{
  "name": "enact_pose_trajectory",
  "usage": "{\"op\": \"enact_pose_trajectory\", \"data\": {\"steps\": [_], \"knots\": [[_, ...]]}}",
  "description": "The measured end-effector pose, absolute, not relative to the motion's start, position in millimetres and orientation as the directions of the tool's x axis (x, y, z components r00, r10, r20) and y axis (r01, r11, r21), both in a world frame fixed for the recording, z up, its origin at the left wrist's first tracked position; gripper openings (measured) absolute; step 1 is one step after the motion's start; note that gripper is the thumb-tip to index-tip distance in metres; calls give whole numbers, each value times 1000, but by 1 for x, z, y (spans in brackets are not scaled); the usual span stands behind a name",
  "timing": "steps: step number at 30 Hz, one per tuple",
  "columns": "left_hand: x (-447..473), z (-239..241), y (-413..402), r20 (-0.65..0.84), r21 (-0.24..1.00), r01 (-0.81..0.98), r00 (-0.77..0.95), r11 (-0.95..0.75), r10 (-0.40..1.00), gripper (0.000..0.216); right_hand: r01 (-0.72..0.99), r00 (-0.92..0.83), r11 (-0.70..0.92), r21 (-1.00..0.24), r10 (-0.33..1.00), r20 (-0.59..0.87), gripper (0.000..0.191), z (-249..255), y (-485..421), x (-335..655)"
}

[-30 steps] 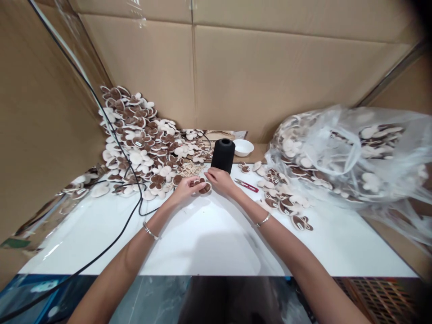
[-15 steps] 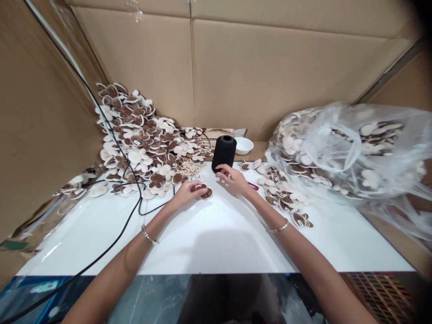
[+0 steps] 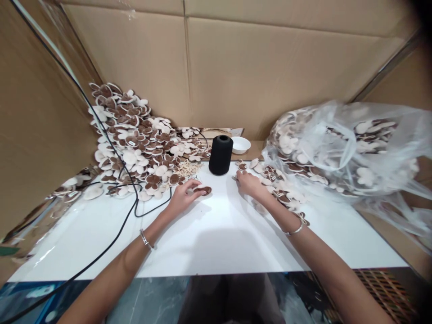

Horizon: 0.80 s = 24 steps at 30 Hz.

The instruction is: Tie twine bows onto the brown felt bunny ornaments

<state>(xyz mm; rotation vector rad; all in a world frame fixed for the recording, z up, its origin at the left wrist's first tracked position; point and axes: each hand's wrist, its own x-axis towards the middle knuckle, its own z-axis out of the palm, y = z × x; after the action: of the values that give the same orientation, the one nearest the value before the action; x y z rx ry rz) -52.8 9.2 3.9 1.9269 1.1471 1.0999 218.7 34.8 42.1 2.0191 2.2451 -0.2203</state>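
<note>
Between the fingertips of my left hand (image 3: 185, 194) is a brown flower-shaped plush patch (image 3: 204, 191) with a pale edge, held just above the white table. My right hand (image 3: 249, 182) is closed on small thread snips (image 3: 234, 178); only a thin grey tip shows past the fingers, and the rest is hidden. Between and beyond both hands stands a black spool of thread (image 3: 220, 155), upright and untouched. To the right of my right hand lie several brown patches with cream bows (image 3: 282, 196), partly covered by my forearm.
A tall heap of brown and cream patches (image 3: 135, 139) fills the back left, with cream bows (image 3: 187, 168) beside it. Black cables (image 3: 133, 204) cross the left side. A white bowl (image 3: 241, 145) sits behind the spool. A clear plastic bag (image 3: 340, 148) of patches bulges at the right.
My right hand has left the spool's base, moved right, and closed on the red snips that lay on the table. My left hand keeps the patch, now tilted flatter.
</note>
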Motion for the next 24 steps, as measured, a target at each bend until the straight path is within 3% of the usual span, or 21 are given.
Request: {"op": "enact_pose_trajectory", "data": {"steps": [4,7,9,11,14,19,24], "knots": [[-51,6,6,353,821,347,315,-453,881,23,968,-219,191,-166,960,-176,23,40,34,219],[-49,9,6,359,829,313,335,-463,871,18,816,-358,258,-518,928,-100,13,43,24,212],[-48,11,7,389,827,283,337,-487,857,14,649,-385,219,-728,921,-66,9,45,15,203],[-48,13,8,414,820,270,332,-506,848,12,524,-396,165,-836,916,-67,23,46,8,192],[-49,13,8,389,827,295,315,-479,866,12,417,-386,129,-899,921,-47,38,46,1,177],[-48,7,7,345,850,321,262,-418,902,17,384,-387,156,-910,922,-5,34,42,2,163],[-45,5,5,365,859,296,215,-417,906,23,303,-394,65,-951,917,-63,31,35,3,154]]}}
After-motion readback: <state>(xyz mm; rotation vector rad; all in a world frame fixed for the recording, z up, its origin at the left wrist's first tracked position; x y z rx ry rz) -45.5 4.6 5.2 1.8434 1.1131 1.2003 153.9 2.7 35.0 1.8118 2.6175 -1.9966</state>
